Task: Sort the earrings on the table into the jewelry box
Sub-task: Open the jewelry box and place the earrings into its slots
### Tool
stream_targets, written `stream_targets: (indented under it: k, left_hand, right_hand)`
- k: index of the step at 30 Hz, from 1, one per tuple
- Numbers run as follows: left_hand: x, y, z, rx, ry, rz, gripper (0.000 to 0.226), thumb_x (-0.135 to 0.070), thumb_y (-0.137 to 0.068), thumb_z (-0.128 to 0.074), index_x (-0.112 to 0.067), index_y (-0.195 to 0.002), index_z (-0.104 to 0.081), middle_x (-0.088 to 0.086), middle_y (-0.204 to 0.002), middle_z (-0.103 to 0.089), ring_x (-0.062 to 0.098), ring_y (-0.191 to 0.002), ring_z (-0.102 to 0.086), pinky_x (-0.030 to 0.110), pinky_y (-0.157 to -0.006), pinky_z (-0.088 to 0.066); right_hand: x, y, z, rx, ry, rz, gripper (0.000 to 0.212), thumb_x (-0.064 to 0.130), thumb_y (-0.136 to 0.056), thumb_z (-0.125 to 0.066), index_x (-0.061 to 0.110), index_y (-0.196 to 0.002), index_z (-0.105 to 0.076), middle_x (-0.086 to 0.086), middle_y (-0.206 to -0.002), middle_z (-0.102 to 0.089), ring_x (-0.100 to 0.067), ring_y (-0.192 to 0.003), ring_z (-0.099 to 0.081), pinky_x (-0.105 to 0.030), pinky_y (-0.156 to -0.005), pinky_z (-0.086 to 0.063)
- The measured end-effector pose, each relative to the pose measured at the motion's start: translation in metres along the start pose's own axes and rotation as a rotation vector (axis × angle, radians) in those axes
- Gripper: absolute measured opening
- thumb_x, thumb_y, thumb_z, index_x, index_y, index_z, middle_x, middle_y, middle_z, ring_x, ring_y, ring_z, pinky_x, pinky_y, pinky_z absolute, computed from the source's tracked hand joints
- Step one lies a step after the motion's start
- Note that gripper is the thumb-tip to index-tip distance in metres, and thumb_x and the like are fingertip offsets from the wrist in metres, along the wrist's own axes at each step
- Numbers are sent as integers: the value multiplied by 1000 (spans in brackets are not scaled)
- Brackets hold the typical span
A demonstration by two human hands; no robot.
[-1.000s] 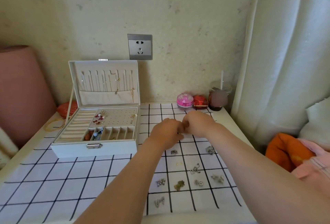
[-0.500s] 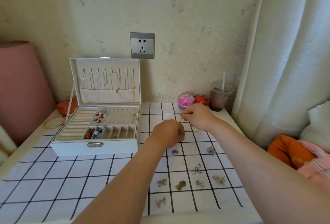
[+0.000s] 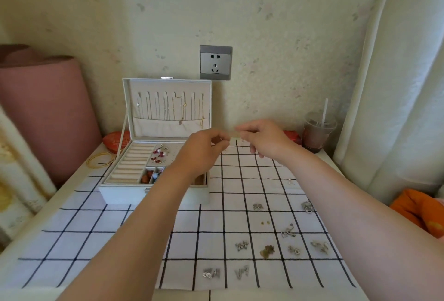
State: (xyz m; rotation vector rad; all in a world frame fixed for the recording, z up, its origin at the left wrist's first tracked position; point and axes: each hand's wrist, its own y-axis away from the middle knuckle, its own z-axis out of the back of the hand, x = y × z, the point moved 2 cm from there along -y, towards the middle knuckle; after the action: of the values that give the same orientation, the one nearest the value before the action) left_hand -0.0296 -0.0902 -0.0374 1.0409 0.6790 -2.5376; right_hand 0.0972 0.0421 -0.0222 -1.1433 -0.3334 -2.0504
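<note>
Nearest, on the right of the checked cloth point(image 3: 72, 240), loose earrings point(image 3: 267, 250) lie in small pairs, not yet sorted. Farther off, above the cloth, the left hand point(image 3: 200, 154) and right hand point(image 3: 268, 141) meet with fingers curled, pinching a thin earring point(image 3: 242, 142) between them. Blur hides the exact grip. It hangs just right of the open jewelry box point(image 3: 120, 195), not over it. A slipped pinch could drop it onto the cloth, and a lowered forearm could scatter the pairs. At the far right a cup point(image 3: 317, 132) could be knocked.

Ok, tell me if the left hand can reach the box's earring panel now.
Probably yes: the left hand hovers right by the open jewelry box, its lid upright, nothing between hand and earring panel.
</note>
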Motion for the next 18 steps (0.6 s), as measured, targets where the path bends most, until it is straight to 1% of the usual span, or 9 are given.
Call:
stream_targets:
  k: [1, 2, 5, 6, 8, 10, 13, 16, 18]
  left_hand:
    - [5, 3, 12, -35, 13, 9, 10, -28, -96, -61, -29, -102, -68, -13, -91, -66, 4, -78, -62, 13, -66, -47]
    - [10, 6, 23, -74, 28, 24, 11, -28, -96, -61, -31, -103, -69, -13, -91, -65, 6, -76, -63, 11, -62, -46]
    - [30, 16, 52, -160, 89, 82, 12, -27, -95, -62, -33, -102, -69, -13, -90, -65, 11, -74, -66, 15, -58, -44]
    - [38, 18, 60, -174, 99, 98, 12, -27, -95, -62, -34, -102, -68, -12, -89, -65, 11, -74, -66, 15, -58, -44]
    - [51, 21, 75, -194, 109, 127, 13, -26, -95, -62, -32, -105, -69, -10, -90, -66, 13, -74, -67, 17, -59, -49]
    - [63, 20, 87, -219, 131, 147, 16, -25, -95, -63, -30, -108, -68, -6, -91, -67, 11, -68, -67, 21, -60, -54]
    - [79, 17, 101, -265, 158, 179, 15, -24, -92, -67, -27, -106, -65, -4, -93, -70, 8, -65, -67, 16, -55, -48]
    - [93, 17, 109, -298, 204, 208, 9, -25, -89, -71, -23, -96, -66, -3, -91, -73, 11, -68, -71, 21, -61, -48]
    - [100, 19, 111, -299, 233, 213, 8, -27, -89, -71, -22, -94, -67, -3, -88, -73, 12, -71, -71, 20, -60, -47]
  right_hand:
    - [8, -3, -5, -4, -18, 16, 29, 18, -96, -63, 18, -125, -67, -1, -109, -69, -9, -52, -57, -18, -44, -43]
    - [15, -6, -9, -14, -30, 31, 31, 16, -95, -66, 14, -126, -66, 1, -105, -69, -5, -50, -56, -14, -43, -41]
    - [37, -15, -24, -19, -91, 83, 22, 11, -92, -70, 12, -113, -73, 18, -62, -64, 6, -46, -54, -7, -42, -37]
    - [44, -19, -31, -8, -115, 104, 20, 10, -92, -69, 13, -111, -74, 19, -60, -64, 3, -48, -56, -7, -42, -37]
    - [56, -25, -45, 2, -165, 117, 19, 11, -92, -69, 15, -109, -75, 10, -76, -71, -9, -52, -57, -9, -41, -37]
    - [64, -32, -60, 12, -190, 116, 19, 10, -93, -68, 18, -108, -75, 1, -92, -73, -13, -48, -56, -11, -40, -37]
    - [67, -42, -84, 74, -97, 163, 23, 11, -95, -65, 20, -114, -73, 1, -112, -70, -13, -43, -56, -15, -47, -45]
    - [64, -48, -107, 117, 33, 176, 26, 16, -94, -68, 15, -120, -68, 2, -116, -67, -6, -39, -56, -25, -52, -54]
    - [62, -50, -120, 103, 126, 210, 16, 18, -91, -72, 16, -107, -72, 3, -110, -71, 5, -47, -59, -22, -55, -52]
